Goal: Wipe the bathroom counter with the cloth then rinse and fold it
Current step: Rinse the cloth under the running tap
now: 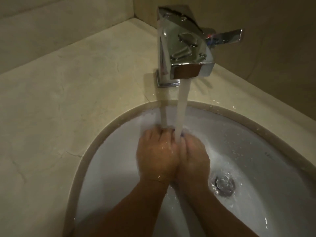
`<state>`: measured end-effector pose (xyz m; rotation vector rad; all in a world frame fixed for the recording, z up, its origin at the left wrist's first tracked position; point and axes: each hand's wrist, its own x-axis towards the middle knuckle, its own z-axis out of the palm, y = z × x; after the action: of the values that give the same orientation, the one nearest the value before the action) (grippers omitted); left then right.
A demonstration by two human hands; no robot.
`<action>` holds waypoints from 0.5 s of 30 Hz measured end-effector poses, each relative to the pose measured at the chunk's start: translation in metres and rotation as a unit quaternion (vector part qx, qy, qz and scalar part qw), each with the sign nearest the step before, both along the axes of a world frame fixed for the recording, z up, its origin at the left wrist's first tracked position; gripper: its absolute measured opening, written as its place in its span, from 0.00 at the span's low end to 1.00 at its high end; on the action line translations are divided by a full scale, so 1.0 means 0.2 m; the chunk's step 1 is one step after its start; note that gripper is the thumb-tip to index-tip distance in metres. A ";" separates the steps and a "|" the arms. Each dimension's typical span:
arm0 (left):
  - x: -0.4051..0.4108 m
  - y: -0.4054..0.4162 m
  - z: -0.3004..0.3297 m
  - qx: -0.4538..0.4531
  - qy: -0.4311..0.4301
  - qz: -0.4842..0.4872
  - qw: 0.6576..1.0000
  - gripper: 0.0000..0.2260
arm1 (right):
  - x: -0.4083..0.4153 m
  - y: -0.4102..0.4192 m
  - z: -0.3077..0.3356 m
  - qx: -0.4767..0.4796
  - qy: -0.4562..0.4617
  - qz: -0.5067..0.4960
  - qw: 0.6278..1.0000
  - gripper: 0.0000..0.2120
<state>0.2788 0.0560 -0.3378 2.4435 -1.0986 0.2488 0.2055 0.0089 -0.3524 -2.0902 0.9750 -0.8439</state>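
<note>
Cloth (182,134): almost fully hidden, only a small bluish scrap peeks out at the fingertips, right where the water lands. Too little visible to tell its shape or how it is bunched. It sits between the two hands, over the basin.

Left to right:

Counter (56,103), beige stone with faint veins, runs along the left and wraps behind the sink. Wet patches and droplets near the tap base and on the back rim.

Sink (106,168), white oval bowl set under the counter, wet inside, splashing around the hands.

Left hand (156,154): back of hand up, fingers curled down and inward around the hidden cloth, knuckles wet. Pressed side by side against the other hand.

Tap (185,48): square chrome body, water beads on top, mounted on the counter behind the bowl. Running. Stream (182,106) drops straight into the seam between the two hands. A thinner second line of water just left of it looks like a reflection or side trickle, can't say which.

Right hand (194,158): same posture, fingers curled in, apparently gripping the cloth; touching the left hand along the thumb side.

Lever handle (227,37) sticks out to the right of the tap.

Drain (224,185), chrome, lower right of the hands, water pooling over it.
</note>
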 end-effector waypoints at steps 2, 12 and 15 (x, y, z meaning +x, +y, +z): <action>0.01 -0.02 0.01 0.004 0.024 0.019 1.000 0.07 | 0.00 -0.03 0.00 -0.002 0.001 0.023 1.000 0.09; 0.03 -0.03 0.16 -0.120 0.236 0.019 0.964 0.11 | -0.01 -0.13 0.23 0.131 0.056 0.054 0.988 0.05; 0.05 0.00 0.30 -0.267 0.302 0.023 0.915 0.06 | 0.01 -0.11 0.34 0.260 -0.103 0.015 0.960 0.10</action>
<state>0.2884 0.0558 -0.2768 1.8533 -0.5942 -0.1737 0.2075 -0.0135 -0.2836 -1.5339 0.9287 -0.6823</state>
